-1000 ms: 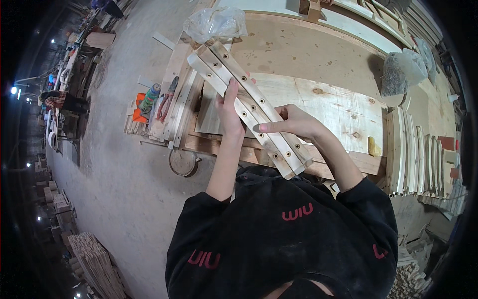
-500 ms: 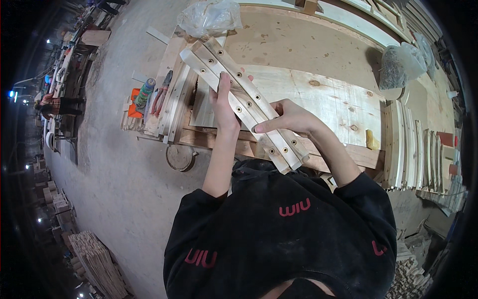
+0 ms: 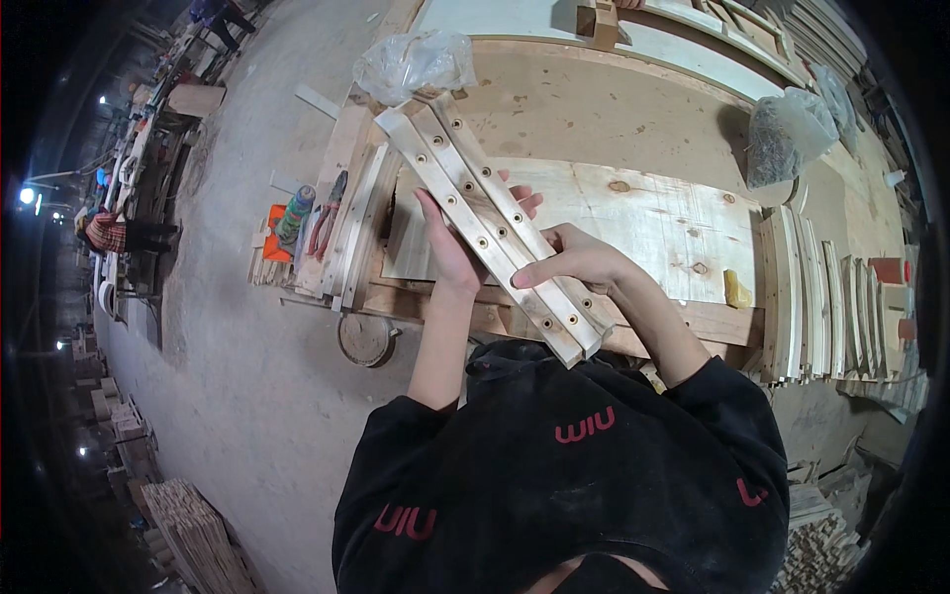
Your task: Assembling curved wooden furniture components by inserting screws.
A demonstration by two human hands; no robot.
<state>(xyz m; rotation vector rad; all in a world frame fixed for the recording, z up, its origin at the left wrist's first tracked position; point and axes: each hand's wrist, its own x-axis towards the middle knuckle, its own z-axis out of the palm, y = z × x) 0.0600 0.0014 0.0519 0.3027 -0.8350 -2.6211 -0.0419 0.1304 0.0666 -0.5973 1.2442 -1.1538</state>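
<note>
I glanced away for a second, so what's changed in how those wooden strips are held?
The left hand has loosened: its thumb moved left off the top of the drilled wooden strips, and its fingers opened outward beyond them. The right hand still grips them, thumb on top.

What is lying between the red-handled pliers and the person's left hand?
In the head view, pale wooden strips lie beside the pliers; then the left end of a wide board shows, nearer the left hand.

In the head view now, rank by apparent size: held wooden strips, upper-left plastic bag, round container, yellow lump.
1. Wooden strips (looking larger, perhaps, for being nearer the camera)
2. Plastic bag
3. Round container
4. Yellow lump
</note>
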